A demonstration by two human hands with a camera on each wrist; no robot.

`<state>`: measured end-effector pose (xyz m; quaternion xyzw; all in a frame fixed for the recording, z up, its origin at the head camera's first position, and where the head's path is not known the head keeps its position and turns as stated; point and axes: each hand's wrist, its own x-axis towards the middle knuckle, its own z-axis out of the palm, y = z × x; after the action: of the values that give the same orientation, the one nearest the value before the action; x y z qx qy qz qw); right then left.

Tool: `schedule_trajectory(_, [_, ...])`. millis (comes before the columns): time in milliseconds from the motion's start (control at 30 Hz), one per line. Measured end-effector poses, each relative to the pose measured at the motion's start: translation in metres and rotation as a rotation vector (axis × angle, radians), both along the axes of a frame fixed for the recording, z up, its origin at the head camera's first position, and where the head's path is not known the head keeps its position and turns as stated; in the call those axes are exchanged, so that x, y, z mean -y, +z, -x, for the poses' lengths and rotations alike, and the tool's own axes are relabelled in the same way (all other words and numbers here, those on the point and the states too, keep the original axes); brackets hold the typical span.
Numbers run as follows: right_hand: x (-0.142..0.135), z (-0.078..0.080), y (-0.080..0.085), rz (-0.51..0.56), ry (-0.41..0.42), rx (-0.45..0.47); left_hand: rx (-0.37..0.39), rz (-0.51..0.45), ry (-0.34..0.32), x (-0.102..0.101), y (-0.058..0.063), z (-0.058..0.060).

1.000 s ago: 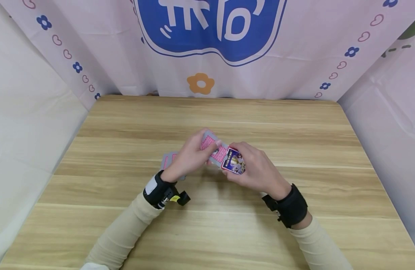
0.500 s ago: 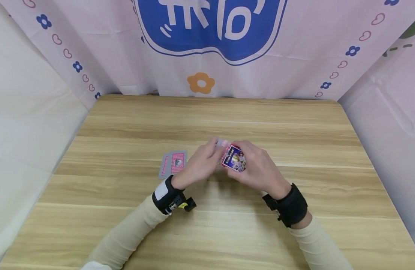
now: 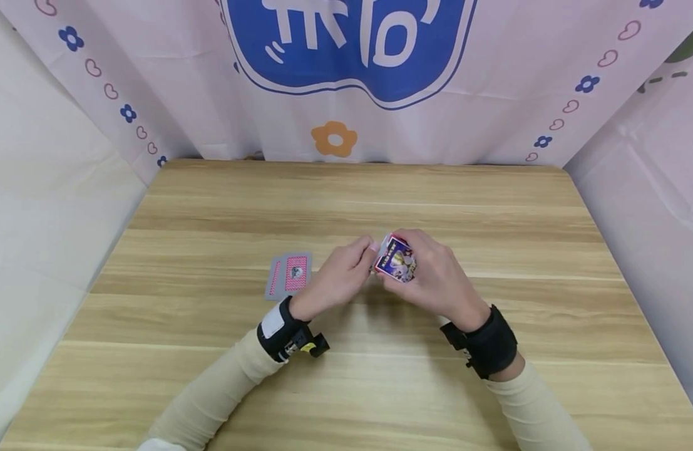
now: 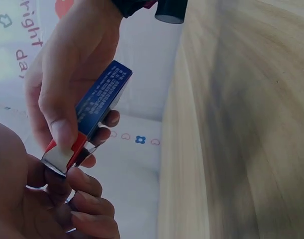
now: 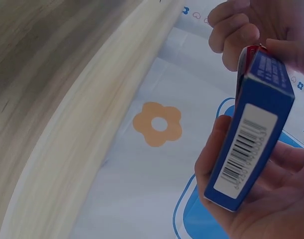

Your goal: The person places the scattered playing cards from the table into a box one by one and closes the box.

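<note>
My right hand (image 3: 439, 275) grips a small playing card box (image 3: 397, 260), blue with a red end, above the middle of the table. In the right wrist view a barcode label (image 5: 245, 152) shows on the box's closed end. My left hand (image 3: 340, 274) meets the other end with curled fingers, and its thumb and fingers pinch there. A pale flap (image 4: 58, 158) shows at that red end in the left wrist view. Whether cards fill the box is hidden by the hands. Two overlapping playing cards (image 3: 297, 272) lie face down left of my left hand.
The wooden table (image 3: 346, 388) stretches around both hands. A white curtain (image 3: 171, 119) with printed flowers and hearts hangs along its far edge. White cloth (image 3: 47, 188) stands at the left side, and more cloth at the right.
The pink-backed cards sticking out of the box have slid into it and no longer show. My left hand has moved right against the box end, uncovering the cards on the table.
</note>
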<state>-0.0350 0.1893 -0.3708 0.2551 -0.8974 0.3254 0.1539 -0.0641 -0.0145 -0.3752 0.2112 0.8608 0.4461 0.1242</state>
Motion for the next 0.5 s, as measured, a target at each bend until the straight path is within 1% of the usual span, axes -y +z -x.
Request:
schedule_trajectory(133, [0.0007, 0.0000, 0.0007, -0.005, -0.003, -0.004, 0.011, 0.011, 0.009, -0.0024, -0.0023, -0.0027])
schedule_trajectory(300, [0.0012, 0.0000, 0.0007, -0.010, -0.003, -0.006, 0.025, 0.019, 0.005, -0.0038, -0.0045, -0.0027])
schedule_trajectory(400, [0.0008, 0.0000, 0.0009, -0.007, -0.002, -0.004, 0.040, 0.015, -0.006, -0.0032, -0.0044, -0.0023])
schedule_trajectory(500, [0.0003, -0.0001, 0.0010, -0.003, 0.005, -0.001, 0.061, 0.010, -0.034, -0.0013, -0.0026, -0.0017])
